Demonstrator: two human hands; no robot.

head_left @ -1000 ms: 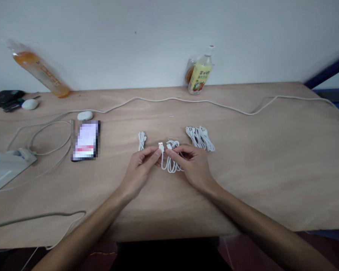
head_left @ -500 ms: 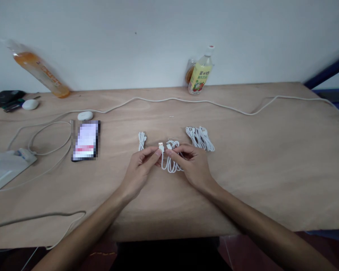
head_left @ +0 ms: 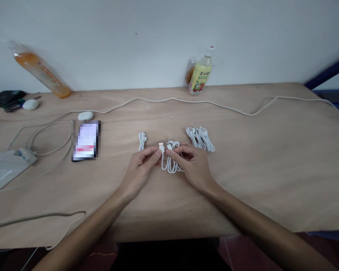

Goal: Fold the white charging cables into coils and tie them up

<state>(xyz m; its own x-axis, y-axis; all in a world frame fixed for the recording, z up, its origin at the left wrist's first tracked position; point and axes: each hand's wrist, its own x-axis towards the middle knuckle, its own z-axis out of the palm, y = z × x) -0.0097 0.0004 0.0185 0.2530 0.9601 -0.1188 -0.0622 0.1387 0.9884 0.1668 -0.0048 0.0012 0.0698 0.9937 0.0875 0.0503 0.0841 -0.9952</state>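
A white USB cable (head_left: 171, 165) lies in loose coils between my two hands. Thumb and fingers of my left hand (head_left: 142, 163) pinch its USB plug (head_left: 161, 148), whose metal end points away from me. My right hand (head_left: 190, 162) pinches the cable's other white connector, its thumb and fingers partly covering it and some of the loops. Just beyond my left hand rests a small bundled white cable (head_left: 142, 140). Past my right hand lies a thicker bundle of white cables (head_left: 200, 138).
A phone (head_left: 86, 140) and a white earbud case (head_left: 85, 116) lie to the left. Against the wall stand a yellow-labelled drink bottle (head_left: 200, 75) and a leaning orange bottle (head_left: 41, 73). One long white cord (head_left: 169, 99) crosses the wooden table (head_left: 271, 162).
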